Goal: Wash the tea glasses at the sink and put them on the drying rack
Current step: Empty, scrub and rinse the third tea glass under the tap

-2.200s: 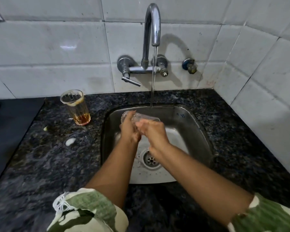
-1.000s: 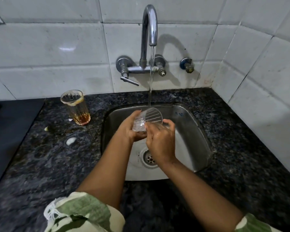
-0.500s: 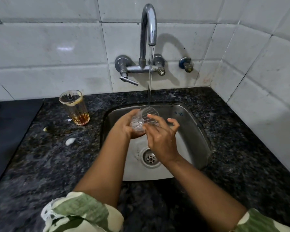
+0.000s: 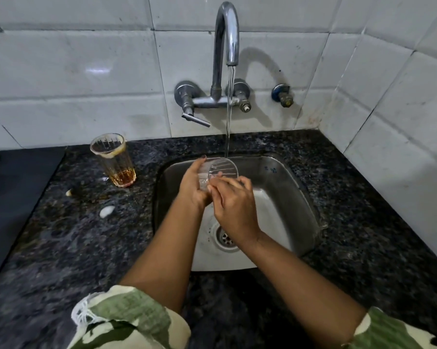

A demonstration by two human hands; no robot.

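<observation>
White tiles (image 4: 68,71) back a dark speckled counter (image 4: 68,248) with a steel sink (image 4: 295,205) set into it. From the curved tap (image 4: 226,34) on the wall a thin stream (image 4: 229,109) falls onto the far rim of a clear glass (image 4: 221,170) held over the sink's far left part. That glass is ribbed, colourless and wet, tipped on its side with its round mouth turned toward the right and the camera, so its ridges show through the wall as pale lines. The left hand (image 4: 193,185) is cupped around its base and body from the left, thumb lying along the top. The right hand (image 4: 233,200) is at the mouth, fingers (image 4: 218,176) bent and reaching over the near rim into the glass; how far they go in cannot be told. Both forearms come in from the near edge, each with a green and cream patterned sleeve (image 4: 129,321).

1 more glass, the dirty glass (image 4: 114,159), stands upright on the counter left of the sink, well apart from the hands. It is ribbed too, with brown tea at the bottom and a brown ring near its rim. 2 pale blobs (image 4: 106,211) lie on the counter nearer than it. Below the right wrist the drain (image 4: 225,238) shows in the sink floor.
</observation>
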